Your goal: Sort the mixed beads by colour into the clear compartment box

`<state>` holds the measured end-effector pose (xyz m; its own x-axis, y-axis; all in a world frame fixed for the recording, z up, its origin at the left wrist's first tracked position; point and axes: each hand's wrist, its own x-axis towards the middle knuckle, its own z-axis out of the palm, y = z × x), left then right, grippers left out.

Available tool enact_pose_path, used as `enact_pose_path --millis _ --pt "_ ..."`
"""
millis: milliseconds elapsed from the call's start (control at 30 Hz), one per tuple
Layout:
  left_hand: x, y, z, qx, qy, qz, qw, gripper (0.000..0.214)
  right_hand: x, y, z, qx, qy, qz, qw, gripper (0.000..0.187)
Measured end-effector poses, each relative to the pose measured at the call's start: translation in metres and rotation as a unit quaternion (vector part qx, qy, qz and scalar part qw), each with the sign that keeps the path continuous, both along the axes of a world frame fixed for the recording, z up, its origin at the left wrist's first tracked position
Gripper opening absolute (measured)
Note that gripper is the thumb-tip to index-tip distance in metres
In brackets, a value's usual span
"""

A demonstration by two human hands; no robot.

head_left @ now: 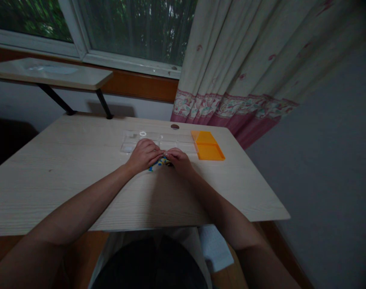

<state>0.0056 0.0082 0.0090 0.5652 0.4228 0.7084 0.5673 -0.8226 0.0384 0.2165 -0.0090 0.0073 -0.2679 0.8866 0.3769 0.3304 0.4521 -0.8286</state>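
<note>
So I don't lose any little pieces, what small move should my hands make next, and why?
I'd probably have the left hand draw in the small blue piece: it lies at the near-left edge of the blue and yellow pieces, close to that hand, while the right hand is at their other side.

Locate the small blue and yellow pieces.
In the head view, the small blue and yellow pieces are just left of centre, between the left hand and right hand, on the near side of the clear compartment tray.
</note>
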Motion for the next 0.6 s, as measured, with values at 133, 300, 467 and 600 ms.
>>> enact_pose_path --millis 133,300,467,600 --pt "0.0 0.0 0.001 -0.003 -0.002 0.004 1.0 0.024 -0.001 -0.003 0.001 0.024 -0.011 -0.002 1.0 0.044" --pt "-0.001 0.0 0.001 -0.005 0.015 0.022 1.0 0.024 -0.001 -0.004 0.001 0.055 -0.038 -0.014 0.998 0.039" --pt "-0.007 0.009 -0.004 -0.023 -0.032 0.088 0.995 0.026 0.008 0.002 0.001 0.107 -0.087 -0.076 0.987 0.027" --pt "-0.015 0.02 -0.01 -0.051 -0.064 0.152 0.985 0.027 0.019 0.006 0.006 0.144 -0.186 -0.14 0.962 0.026"
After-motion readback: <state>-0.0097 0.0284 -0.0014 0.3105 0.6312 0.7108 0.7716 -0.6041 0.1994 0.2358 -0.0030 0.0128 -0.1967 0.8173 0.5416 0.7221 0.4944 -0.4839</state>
